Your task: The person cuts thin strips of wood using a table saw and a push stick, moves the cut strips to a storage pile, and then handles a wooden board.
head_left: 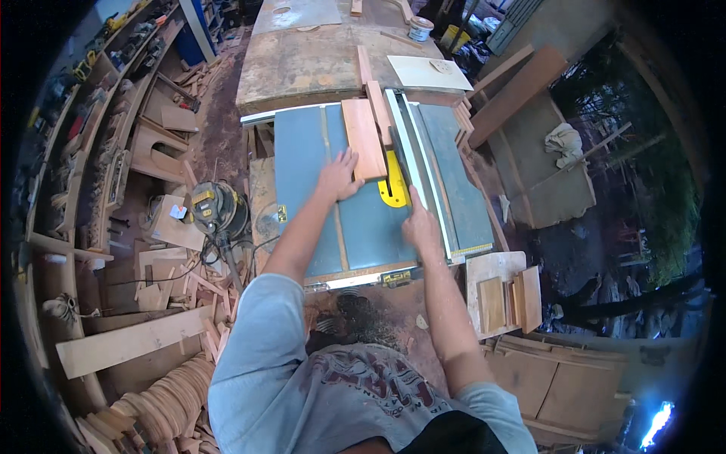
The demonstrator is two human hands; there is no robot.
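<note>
A grey-blue table saw [363, 227] stands in front of me, with a yellow insert [394, 189] around the blade slot. A reddish wooden board [363, 136] lies flat on its top, and a narrower strip [379, 112] lies along the board's right side. My left hand [338, 178] presses on the board's near left corner with fingers spread. My right hand [420, 223] rests on the saw top just right of the yellow insert, beside the pale metal fence [412, 155]. Whether it touches the strip cannot be told.
A large worn workbench [302, 68] with a small tin [420, 29] lies beyond the saw. A yellow and black vacuum [215, 208] sits on the floor at left among wood offcuts [174, 280]. Short boards [508, 299] are stacked on a stand at right.
</note>
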